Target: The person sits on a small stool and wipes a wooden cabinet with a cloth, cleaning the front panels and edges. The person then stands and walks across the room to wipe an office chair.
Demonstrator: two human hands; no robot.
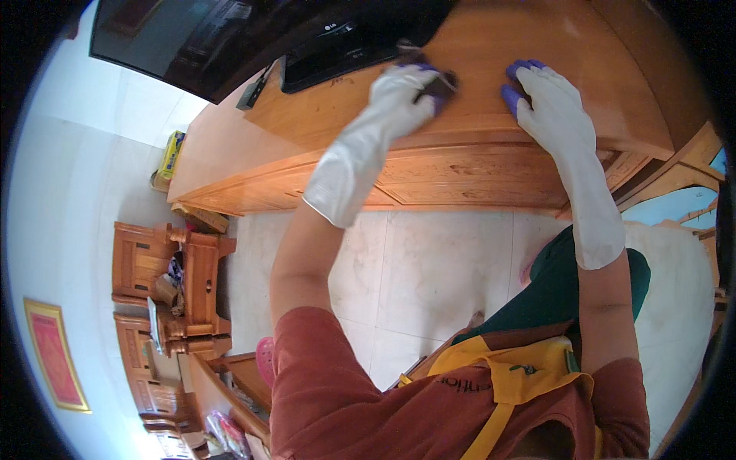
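My left hand (407, 92), in a long white rubber glove with purple fingertips, is closed on a dark cloth (440, 86), blurred, over the top of a wooden TV cabinet (322, 123). To its right, my right hand (537, 92), gloved the same way, rests on the cabinet top near the front edge, fingers slightly apart and nothing seen in them. Just beyond my left hand is the black base (328, 63) of an LG television (190, 40).
A small black box (248, 96) with a cable lies left of the television base. Carved wooden chairs (144, 261) stand along the wall at left, near a wooden table (207, 374) holding bags. A yellow box (171, 154) is beyond the cabinet's left end.
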